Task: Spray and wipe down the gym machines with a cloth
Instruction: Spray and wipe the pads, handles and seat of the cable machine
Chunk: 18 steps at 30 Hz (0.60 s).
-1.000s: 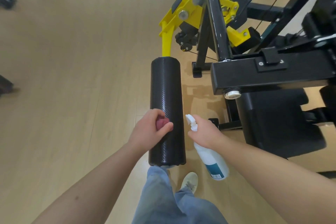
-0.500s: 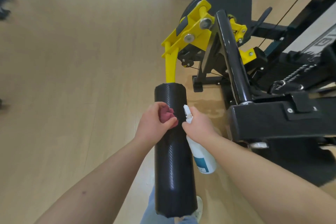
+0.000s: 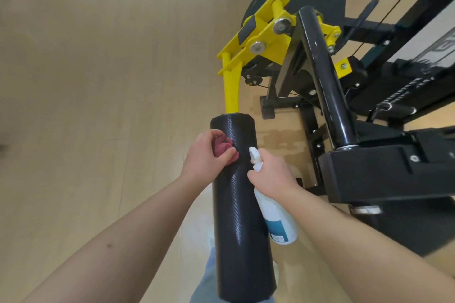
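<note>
Cloth (image 3: 222,149) now nearer far end of roller pad (image 3: 238,229)

Your left hand (image 3: 205,162) covers most of the red cloth (image 3: 222,149); only a bunched fold shows. Your right hand (image 3: 273,177) hides the neck and trigger of the spray bottle (image 3: 275,214). Print on its label (image 3: 277,229): too small to read. Machine frame (image 3: 394,172): cut off at the right edge. Top-left corner: blurred.

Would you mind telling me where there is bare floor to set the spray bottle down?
The wooden floor left of the roller pad is bare. A narrow strip lies between the pad and the black frame, beyond the right hand. Around the yellow arm and frame it is crowded.
</note>
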Each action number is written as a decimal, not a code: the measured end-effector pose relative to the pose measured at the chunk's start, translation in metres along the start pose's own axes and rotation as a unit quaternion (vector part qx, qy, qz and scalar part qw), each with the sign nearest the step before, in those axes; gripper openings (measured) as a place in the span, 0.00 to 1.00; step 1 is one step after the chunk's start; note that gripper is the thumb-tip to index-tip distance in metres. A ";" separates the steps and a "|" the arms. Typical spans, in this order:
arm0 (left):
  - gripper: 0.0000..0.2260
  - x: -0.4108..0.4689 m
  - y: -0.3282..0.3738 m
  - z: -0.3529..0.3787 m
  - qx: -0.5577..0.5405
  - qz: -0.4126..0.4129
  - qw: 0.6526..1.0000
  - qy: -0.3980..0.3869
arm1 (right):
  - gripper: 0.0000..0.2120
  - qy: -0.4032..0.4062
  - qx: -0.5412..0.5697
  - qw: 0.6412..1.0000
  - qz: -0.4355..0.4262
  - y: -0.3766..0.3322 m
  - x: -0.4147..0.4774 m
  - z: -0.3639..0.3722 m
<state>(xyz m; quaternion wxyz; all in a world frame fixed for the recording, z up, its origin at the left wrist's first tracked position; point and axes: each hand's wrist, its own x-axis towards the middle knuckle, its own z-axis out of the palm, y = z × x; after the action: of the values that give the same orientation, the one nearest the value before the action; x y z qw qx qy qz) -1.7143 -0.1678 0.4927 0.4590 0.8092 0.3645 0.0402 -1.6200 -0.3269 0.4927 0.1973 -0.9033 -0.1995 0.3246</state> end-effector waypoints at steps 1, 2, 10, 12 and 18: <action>0.18 -0.003 0.000 0.001 -0.008 -0.001 1.000 -0.002 | 0.07 -0.001 0.004 1.000 0.001 0.003 -0.004 -0.001; 0.17 -0.007 0.001 0.001 -0.016 -0.002 1.000 -0.004 | 0.07 -0.002 0.006 1.000 0.003 0.005 -0.007 -0.001; 0.15 -0.054 0.008 0.014 -0.043 -0.014 0.999 -0.015 | 0.10 -0.048 0.000 0.999 -0.024 0.038 -0.052 -0.008; 0.15 -0.069 0.009 0.019 -0.031 -0.007 0.999 -0.011 | 0.06 -0.043 0.004 0.999 -0.017 0.047 -0.065 -0.009; 0.16 -0.110 0.007 0.031 -0.039 -0.011 0.999 -0.003 | 0.08 -0.089 -0.013 0.996 -0.019 0.073 -0.107 -0.005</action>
<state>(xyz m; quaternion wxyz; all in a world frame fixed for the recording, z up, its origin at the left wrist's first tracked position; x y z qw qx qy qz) -1.7785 -0.2606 0.5096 0.4917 0.7867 0.3704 0.0464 -1.6757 -0.4421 0.5150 0.1730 -0.8692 -0.2382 0.3972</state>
